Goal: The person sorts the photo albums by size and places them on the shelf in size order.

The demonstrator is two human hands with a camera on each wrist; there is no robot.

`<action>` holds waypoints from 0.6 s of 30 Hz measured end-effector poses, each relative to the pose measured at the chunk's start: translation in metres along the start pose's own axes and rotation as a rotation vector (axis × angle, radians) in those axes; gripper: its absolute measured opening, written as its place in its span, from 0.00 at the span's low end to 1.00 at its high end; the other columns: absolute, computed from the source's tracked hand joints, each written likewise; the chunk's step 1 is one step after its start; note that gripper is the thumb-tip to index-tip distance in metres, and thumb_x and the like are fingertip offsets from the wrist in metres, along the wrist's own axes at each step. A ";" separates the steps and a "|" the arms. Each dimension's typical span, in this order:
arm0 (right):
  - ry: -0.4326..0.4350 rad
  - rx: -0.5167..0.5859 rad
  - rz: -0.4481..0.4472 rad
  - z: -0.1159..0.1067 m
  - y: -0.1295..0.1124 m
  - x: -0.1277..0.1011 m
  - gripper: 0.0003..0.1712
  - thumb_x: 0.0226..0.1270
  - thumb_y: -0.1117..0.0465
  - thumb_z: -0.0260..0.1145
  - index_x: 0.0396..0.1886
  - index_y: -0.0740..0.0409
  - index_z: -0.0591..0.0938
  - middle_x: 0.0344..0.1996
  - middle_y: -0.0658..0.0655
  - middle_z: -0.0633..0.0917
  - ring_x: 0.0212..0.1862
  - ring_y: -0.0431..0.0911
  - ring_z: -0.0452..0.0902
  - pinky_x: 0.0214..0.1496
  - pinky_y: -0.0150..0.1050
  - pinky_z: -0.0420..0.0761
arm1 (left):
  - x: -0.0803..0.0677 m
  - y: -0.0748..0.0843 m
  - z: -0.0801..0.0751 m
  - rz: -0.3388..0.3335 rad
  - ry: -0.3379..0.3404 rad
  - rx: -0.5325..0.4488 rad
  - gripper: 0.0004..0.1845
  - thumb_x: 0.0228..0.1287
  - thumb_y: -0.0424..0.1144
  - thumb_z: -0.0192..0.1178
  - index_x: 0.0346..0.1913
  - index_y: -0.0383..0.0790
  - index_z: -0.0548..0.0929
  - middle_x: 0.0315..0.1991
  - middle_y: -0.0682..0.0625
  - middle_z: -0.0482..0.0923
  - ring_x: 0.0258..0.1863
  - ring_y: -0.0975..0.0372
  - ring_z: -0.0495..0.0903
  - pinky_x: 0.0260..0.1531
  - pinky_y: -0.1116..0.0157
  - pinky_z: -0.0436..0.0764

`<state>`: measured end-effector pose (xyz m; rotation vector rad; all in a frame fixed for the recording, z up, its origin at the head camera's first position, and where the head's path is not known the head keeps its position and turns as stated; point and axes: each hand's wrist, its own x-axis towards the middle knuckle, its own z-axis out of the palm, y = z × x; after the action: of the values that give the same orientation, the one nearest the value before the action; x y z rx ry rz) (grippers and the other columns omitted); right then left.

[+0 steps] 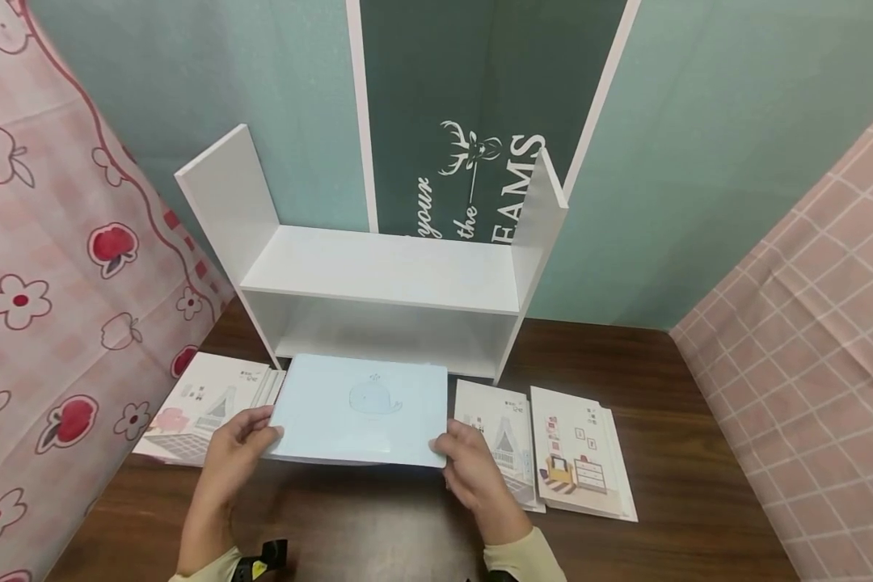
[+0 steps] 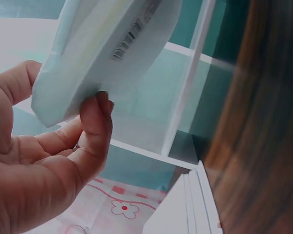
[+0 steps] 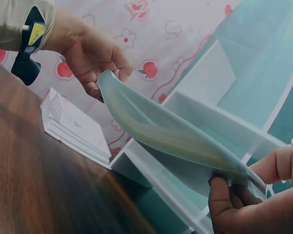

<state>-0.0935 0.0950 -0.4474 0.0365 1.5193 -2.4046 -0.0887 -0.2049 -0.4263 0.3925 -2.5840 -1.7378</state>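
Both my hands pinch the pale blue book [image 1: 360, 411], left hand [image 1: 233, 453] and right hand [image 1: 473, 469] at its near corners, lifted above the worktop [image 1: 698, 453] before the white shelf [image 1: 385, 283]. Shelf bare; remaining booklets [image 1: 578, 453] lie unshelved.

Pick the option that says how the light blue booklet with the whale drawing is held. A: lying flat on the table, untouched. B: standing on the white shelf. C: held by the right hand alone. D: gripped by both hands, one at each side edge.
D: the left hand and right hand each grip a side edge of the light blue booklet, lifted in front of the white shelf.
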 end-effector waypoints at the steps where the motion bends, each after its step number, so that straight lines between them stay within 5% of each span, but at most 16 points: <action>1: 0.005 0.004 0.002 0.000 -0.002 -0.001 0.26 0.54 0.78 0.48 0.54 0.84 0.62 0.44 0.61 0.78 0.45 0.43 0.76 0.46 0.34 0.77 | -0.001 0.002 0.000 0.009 0.012 -0.001 0.20 0.63 0.34 0.56 0.56 0.25 0.72 0.48 0.37 0.73 0.39 0.65 0.69 0.35 0.76 0.70; 10: -0.036 -0.016 -0.017 0.001 -0.023 -0.004 0.25 0.55 0.79 0.46 0.55 0.85 0.61 0.47 0.66 0.76 0.48 0.46 0.76 0.50 0.38 0.75 | -0.004 0.017 -0.002 0.102 0.029 -0.056 0.19 0.63 0.31 0.57 0.54 0.22 0.72 0.44 0.36 0.74 0.33 0.69 0.73 0.31 0.76 0.73; 18: -0.072 -0.036 -0.047 0.003 -0.039 -0.007 0.25 0.56 0.79 0.45 0.56 0.85 0.61 0.48 0.65 0.76 0.47 0.46 0.77 0.48 0.38 0.76 | -0.006 0.030 -0.006 0.132 0.028 -0.004 0.19 0.63 0.33 0.57 0.54 0.24 0.73 0.47 0.34 0.75 0.34 0.68 0.73 0.32 0.76 0.73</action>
<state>-0.0970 0.1094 -0.4102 -0.0934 1.5471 -2.3871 -0.0881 -0.1980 -0.3959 0.2382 -2.5236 -1.6810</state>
